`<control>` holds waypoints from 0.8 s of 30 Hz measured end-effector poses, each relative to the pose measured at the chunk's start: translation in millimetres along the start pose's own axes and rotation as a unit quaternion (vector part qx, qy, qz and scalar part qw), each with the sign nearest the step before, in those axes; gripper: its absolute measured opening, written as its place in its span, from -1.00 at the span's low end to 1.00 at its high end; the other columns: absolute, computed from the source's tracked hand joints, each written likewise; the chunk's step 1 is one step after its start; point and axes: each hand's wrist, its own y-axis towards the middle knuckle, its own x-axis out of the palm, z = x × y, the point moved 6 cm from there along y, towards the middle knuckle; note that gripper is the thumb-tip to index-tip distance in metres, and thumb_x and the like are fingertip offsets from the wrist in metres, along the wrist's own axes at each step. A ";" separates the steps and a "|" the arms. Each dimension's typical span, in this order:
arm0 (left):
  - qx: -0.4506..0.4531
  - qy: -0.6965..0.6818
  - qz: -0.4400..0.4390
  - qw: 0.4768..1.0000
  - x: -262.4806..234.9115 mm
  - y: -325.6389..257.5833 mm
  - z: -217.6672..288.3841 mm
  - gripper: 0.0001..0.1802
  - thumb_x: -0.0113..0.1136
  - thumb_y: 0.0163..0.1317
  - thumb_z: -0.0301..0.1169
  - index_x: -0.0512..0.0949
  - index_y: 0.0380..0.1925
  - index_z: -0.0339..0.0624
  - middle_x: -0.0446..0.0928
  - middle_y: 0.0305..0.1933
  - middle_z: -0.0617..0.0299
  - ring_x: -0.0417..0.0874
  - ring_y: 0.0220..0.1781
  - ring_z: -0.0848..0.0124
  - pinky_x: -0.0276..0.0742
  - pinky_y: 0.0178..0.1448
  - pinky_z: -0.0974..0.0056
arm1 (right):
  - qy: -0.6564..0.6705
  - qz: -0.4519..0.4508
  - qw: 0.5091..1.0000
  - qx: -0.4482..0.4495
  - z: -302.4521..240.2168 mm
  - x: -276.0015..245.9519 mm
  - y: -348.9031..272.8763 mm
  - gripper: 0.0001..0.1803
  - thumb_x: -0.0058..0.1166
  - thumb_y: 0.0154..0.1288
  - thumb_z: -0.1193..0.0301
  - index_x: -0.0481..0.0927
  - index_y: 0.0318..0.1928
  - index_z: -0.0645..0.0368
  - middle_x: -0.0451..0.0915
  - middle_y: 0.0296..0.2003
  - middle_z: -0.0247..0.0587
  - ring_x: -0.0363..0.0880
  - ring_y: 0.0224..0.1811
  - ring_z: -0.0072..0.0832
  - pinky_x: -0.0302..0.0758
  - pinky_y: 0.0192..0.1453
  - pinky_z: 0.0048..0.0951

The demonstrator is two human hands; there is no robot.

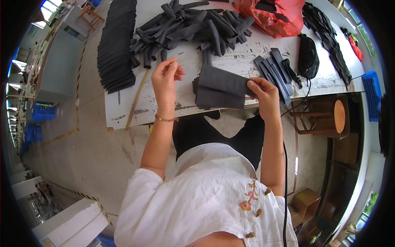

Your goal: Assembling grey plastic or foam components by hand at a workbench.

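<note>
foam tubes, red bag, perhaps strips

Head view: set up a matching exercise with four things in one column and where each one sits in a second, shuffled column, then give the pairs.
Things:
1. folded dark grey fabric pieces
2. red plastic bag
3. pile of black foam tubes
4. wooden stool

Places:
A. far edge of the table, right of the tubes
B. on the floor, right of the table's near edge
C. pinched in the right hand at the table's near edge
D. heaped on the table beyond the left hand

Pairs: 1-C, 2-A, 3-D, 4-B
</note>
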 end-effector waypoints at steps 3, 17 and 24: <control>0.041 0.054 0.082 0.994 -45.0 25.9 -6.1 -0.85 0.19 0.27 -0.46 0.62 -0.21 -0.28 0.62 -0.43 0.20 0.62 -0.44 0.48 0.50 -0.41 0.43 | -0.138 0.006 0.990 0.019 13.1 3.8 -3.7 -0.79 0.24 0.25 0.42 0.66 -0.18 0.31 0.61 -0.42 -0.40 0.44 -0.46 -0.70 0.36 -0.38 -0.64; 0.159 0.548 0.147 0.808 -58.1 83.7 6.3 -0.59 0.28 0.14 0.01 0.66 -0.41 -0.14 0.65 -0.38 0.14 0.66 -0.28 0.16 0.52 -0.23 0.14 | -0.539 0.271 0.779 -0.171 20.3 -54.1 15.0 -0.81 0.21 0.17 0.37 0.64 -0.22 0.15 0.59 -0.23 -0.11 0.52 -0.10 -0.11 0.46 -0.05 -0.19; 0.122 0.621 -0.001 0.775 -53.3 103.9 -20.9 -0.80 0.27 0.12 -0.25 0.70 -0.32 -0.07 0.68 -0.35 0.11 0.69 -0.28 0.13 0.57 -0.20 0.12 | -0.685 0.182 0.701 -0.079 26.1 -45.1 -0.6 -0.71 0.25 0.11 0.33 0.65 -0.13 0.09 0.56 -0.16 -0.20 0.47 -0.01 -0.18 0.40 -0.03 -0.17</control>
